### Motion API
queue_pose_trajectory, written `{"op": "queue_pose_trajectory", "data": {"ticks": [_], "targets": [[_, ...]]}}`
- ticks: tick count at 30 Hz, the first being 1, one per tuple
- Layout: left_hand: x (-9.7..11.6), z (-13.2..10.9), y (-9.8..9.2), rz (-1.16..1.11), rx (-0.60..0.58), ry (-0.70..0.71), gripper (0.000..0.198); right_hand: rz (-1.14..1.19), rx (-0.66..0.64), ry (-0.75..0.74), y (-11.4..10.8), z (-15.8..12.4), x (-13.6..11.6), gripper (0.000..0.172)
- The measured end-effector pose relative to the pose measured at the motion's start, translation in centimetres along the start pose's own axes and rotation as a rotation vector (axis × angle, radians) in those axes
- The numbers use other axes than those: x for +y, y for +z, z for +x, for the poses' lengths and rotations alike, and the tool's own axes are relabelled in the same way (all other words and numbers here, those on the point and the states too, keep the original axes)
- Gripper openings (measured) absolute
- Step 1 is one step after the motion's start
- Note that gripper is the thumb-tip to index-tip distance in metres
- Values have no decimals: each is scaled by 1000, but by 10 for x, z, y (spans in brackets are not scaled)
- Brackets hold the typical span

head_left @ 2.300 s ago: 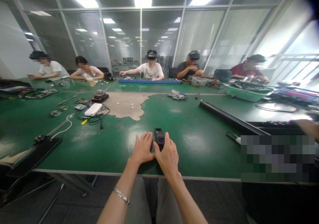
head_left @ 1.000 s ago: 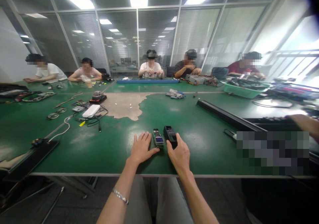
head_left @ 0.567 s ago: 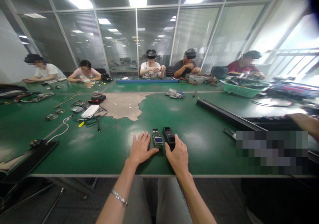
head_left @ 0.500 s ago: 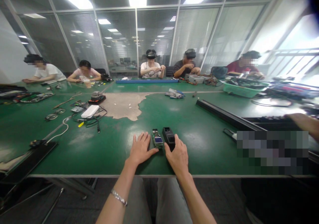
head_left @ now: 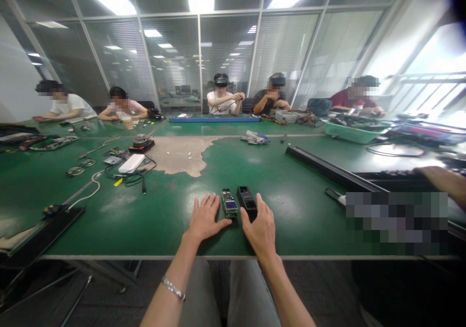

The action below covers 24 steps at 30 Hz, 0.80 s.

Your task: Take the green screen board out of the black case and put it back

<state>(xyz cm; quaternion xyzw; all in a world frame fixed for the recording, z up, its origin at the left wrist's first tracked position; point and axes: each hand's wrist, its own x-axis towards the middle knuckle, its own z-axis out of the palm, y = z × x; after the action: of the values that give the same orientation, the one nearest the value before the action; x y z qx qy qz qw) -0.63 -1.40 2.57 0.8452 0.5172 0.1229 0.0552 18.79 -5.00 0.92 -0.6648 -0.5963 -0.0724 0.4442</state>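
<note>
A green circuit board (head_left: 229, 204) with a small bluish display lies on the green tabletop in front of me. Just right of it is a black plastic housing (head_left: 246, 200) with a window and button holes. My left hand (head_left: 207, 217) rests flat beside the board, fingers spread and thumb near the board's lower end. At the housing's right side is my right hand (head_left: 261, 222), its thumb and fingers apart around the lower end. Whether the thumb touches the housing I cannot tell.
A white box (head_left: 131, 163) with cables lies at left, near a bare patch (head_left: 178, 155) in the tabletop. A long black bar (head_left: 335, 168) crosses the right side. Farther back stands a green basket (head_left: 355, 132). Several people sit across the table; another person's hand shows at right.
My hands and the two parts stay almost in place. My right index finger has lifted slightly. Across the table, the middle person's hands have moved to the right.
</note>
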Motion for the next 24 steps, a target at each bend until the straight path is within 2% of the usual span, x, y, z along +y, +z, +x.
{"op": "queue_pose_trajectory", "data": {"ticks": [6, 12, 18, 24], "targets": [[0, -1, -1, -1, 1, 5, 86, -35, -40, 5, 3, -2, 5, 58], [1, -2, -3, -10, 1, 6, 81, -27, -35, 54, 2, 1, 3, 58], [1, -1, -1, -14, 9, 6, 78, 32, 59, 116, -16, 13, -19, 62], [1, -1, 0, -11, 25, 9, 79, 96, 30, 54, -22, 16, -49, 60]]}}
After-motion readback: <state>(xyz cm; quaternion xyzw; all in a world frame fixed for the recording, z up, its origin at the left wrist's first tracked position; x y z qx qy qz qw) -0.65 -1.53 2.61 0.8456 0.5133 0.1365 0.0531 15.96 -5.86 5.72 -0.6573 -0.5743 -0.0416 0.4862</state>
